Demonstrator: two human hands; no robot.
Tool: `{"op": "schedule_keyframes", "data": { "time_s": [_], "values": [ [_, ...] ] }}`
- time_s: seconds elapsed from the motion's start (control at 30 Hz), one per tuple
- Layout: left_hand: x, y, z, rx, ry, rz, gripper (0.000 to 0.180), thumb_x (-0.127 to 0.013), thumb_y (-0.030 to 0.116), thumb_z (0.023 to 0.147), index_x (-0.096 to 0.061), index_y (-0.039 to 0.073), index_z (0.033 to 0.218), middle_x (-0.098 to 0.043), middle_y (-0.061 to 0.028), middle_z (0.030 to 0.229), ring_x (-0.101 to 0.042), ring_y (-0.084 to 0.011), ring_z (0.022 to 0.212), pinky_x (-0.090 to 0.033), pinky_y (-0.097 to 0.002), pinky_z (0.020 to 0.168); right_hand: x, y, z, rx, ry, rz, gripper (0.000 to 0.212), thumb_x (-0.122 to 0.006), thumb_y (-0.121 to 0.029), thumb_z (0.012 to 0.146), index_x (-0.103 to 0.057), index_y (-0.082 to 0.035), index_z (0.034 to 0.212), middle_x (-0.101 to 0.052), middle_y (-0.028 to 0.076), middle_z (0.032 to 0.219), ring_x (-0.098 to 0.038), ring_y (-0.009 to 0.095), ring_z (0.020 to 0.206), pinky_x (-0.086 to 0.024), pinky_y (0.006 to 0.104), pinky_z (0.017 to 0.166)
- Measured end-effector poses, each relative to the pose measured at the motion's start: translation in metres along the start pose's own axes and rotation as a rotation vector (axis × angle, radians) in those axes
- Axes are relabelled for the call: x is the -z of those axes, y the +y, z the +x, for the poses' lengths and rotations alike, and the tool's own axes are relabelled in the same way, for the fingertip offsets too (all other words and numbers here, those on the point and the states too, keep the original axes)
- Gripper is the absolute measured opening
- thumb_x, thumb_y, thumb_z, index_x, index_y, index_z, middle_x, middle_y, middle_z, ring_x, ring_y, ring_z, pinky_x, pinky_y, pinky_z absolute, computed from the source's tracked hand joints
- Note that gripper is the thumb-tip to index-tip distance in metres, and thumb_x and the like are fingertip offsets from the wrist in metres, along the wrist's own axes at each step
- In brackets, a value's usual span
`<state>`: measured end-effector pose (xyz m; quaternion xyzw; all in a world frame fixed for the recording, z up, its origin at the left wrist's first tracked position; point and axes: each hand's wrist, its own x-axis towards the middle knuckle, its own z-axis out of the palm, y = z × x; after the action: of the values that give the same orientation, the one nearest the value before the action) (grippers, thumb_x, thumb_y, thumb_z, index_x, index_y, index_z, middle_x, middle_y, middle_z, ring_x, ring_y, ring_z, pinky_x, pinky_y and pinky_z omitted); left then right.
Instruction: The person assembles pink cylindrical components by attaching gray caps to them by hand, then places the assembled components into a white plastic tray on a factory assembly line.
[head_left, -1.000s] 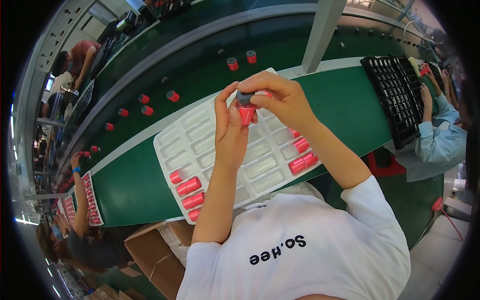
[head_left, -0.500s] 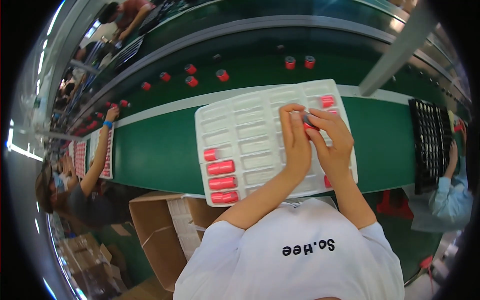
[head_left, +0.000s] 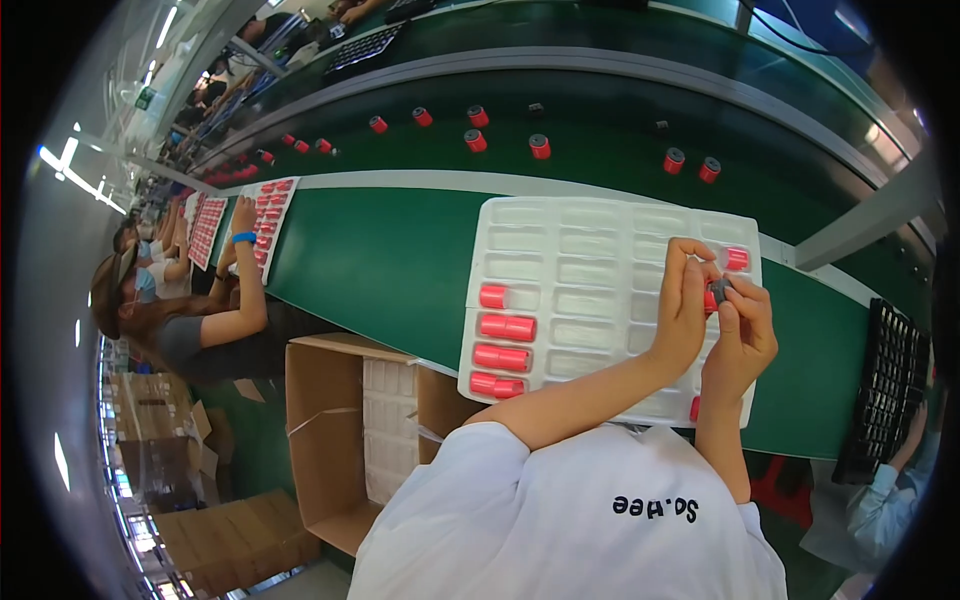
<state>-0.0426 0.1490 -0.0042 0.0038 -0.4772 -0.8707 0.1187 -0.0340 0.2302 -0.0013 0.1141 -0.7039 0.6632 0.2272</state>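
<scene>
Over the green worktop (head_left: 380,250), left hand (head_left: 684,312) and right hand (head_left: 744,335) pinch one red cylinder (head_left: 710,301) with dark grey top (head_left: 720,290).

Green bench (head_left: 380,250) under L hand (head_left: 683,312), running off L of it; green belt (head_left: 620,148) beyond, w/ grey rail (head_left: 560,57) behind; grey post (head_left: 870,215) R of & beyond R hand (head_left: 742,335); lit strip lights (head_left: 62,460) far L of L hand; green flr (head_left: 262,435) down L of it, partly hidden by brown cartons (head_left: 150,405)
</scene>
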Motion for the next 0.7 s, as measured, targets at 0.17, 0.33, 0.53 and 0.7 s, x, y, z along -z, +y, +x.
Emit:
{"op": "schedule_keyframes", "data": {
  "time_s": [0.17, 0.33, 0.53, 0.7],
  "values": [
    [0.003, -0.003, -0.003, -0.126, 0.042, 0.039, 0.014, -0.03, 0.017, 0.103, -0.041, 0.009, 0.105, -0.042, -0.0036, 0.092, -0.045, -0.0093, 0.083, -0.041, -0.0224, 0.075, -0.004, -0.003, -0.002, 0.082, -0.054, -0.064, 0.009, -0.062, 0.001, 0.086, -0.065, 0.0, 0.094, -0.063, 0.014, 0.109, -0.06, 0.023, 0.103, -0.048, 0.0323, 0.089],
    [0.004, -0.004, 0.004, -0.123, 0.048, 0.097, 0.014, -0.031, 0.02, 0.104, -0.04, 0.009, 0.109, -0.043, -0.0043, 0.091, -0.045, -0.0112, 0.08, -0.042, -0.0244, 0.072, -0.007, -0.003, 0.001, 0.195, -0.097, -0.296, 0.014, -0.062, 0.001, 0.085, -0.063, -0.001, 0.1, -0.063, 0.012, 0.107, -0.06, 0.023, 0.102, -0.045, 0.0352, 0.094],
    [0.024, -0.032, 0.032, -0.018, -0.14, 0.444, 0.032, -0.04, 0.026, 0.102, -0.03, 0.009, 0.127, -0.05, -0.0125, 0.093, -0.056, -0.0227, 0.08, -0.045, -0.0329, 0.073, 0.019, 0.027, 0.058, -0.018, -0.239, -0.172, 0.021, -0.064, 0.001, 0.084, -0.057, -0.003, 0.103, -0.058, 0.005, 0.106, -0.057, 0.014, 0.099, -0.045, 0.0246, 0.083],
    [0.045, -0.055, 0.023, -0.133, -0.283, 0.848, 0.036, -0.056, 0.016, 0.092, -0.041, 0.001, 0.12, -0.052, -0.0176, 0.104, -0.055, -0.0295, 0.097, -0.044, -0.0392, 0.083, 0.031, 0.061, 0.135, 0.072, -0.247, -0.297, 0.02, -0.065, -0.001, 0.084, -0.053, -0.003, 0.1, -0.058, 0.003, 0.099, -0.058, 0.012, 0.092, -0.05, 0.0252, 0.077]
  ]
}}
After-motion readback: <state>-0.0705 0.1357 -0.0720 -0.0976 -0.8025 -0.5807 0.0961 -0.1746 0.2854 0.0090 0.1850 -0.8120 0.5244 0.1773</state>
